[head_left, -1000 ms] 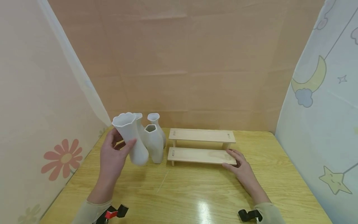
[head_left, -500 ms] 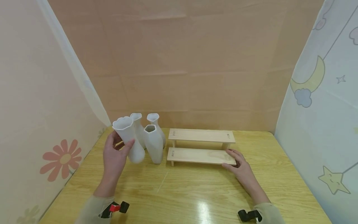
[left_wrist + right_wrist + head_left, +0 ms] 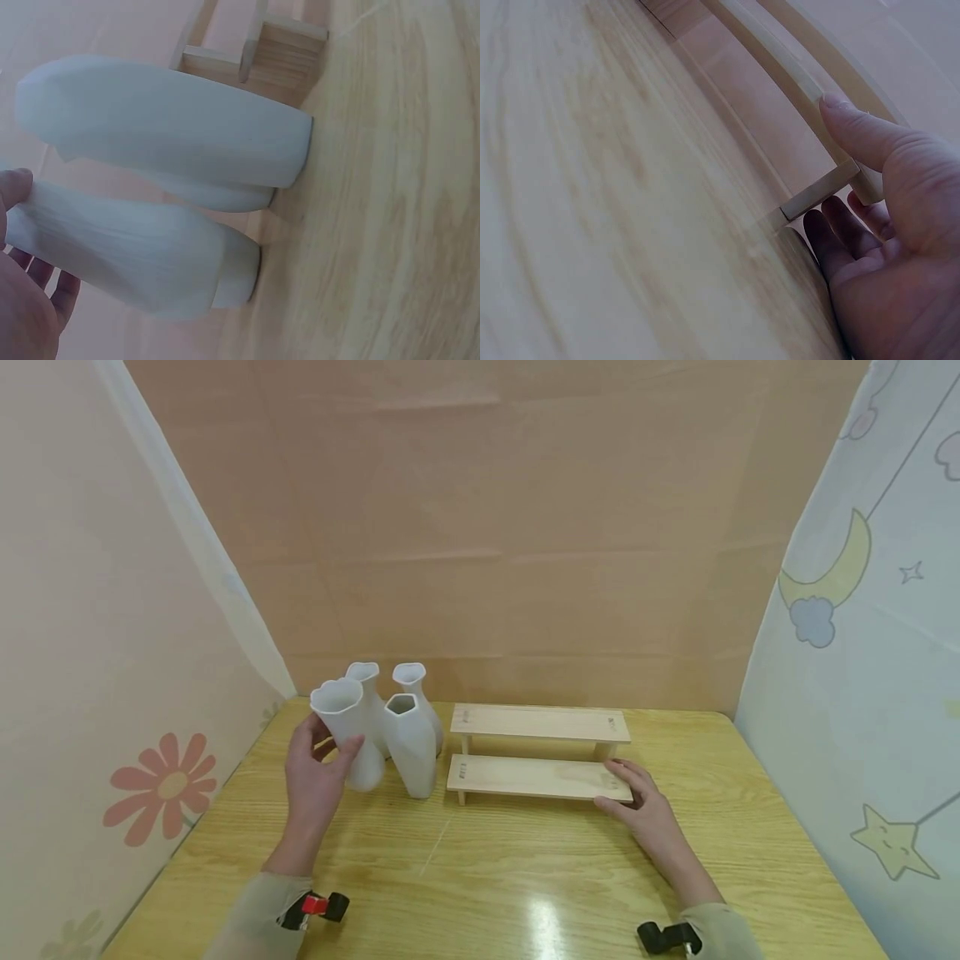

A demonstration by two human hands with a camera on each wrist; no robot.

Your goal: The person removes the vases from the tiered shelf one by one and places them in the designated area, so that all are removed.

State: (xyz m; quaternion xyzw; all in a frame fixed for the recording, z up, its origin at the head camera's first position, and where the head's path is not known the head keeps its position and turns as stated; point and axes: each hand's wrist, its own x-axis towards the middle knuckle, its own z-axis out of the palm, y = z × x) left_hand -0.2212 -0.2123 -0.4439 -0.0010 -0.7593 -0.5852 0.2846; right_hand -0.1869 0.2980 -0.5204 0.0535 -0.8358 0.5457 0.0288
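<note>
My left hand point(image 3: 315, 781) grips a white vase point(image 3: 365, 764) with a wavy, flared rim, thumb on its near side and fingers behind. The vase leans slightly, its mouth toward the left. Right beside it stands a white faceted vase point(image 3: 415, 752) with a five-sided mouth. In the left wrist view, the held vase point(image 3: 135, 255) overlaps a vase base point(image 3: 241, 266) behind it. At the right, my right hand point(image 3: 651, 817) holds the end of the low wooden shelf point(image 3: 540, 777). Its thumb point(image 3: 855, 131) lies along the board's edge, with the other fingers curled around the end.
Two more white vases, one back left point(image 3: 363, 672) and one back right point(image 3: 410, 673), stand behind the front pair. A taller wooden shelf point(image 3: 540, 723) is directly behind the low one. Fabric walls point(image 3: 495, 527) enclose the wooden table point(image 3: 480, 877) at the back and sides.
My left hand has moved slightly right. The vase in it has come more upright, its rim lower and its base farther back. My right hand stays at the low shelf's end.
</note>
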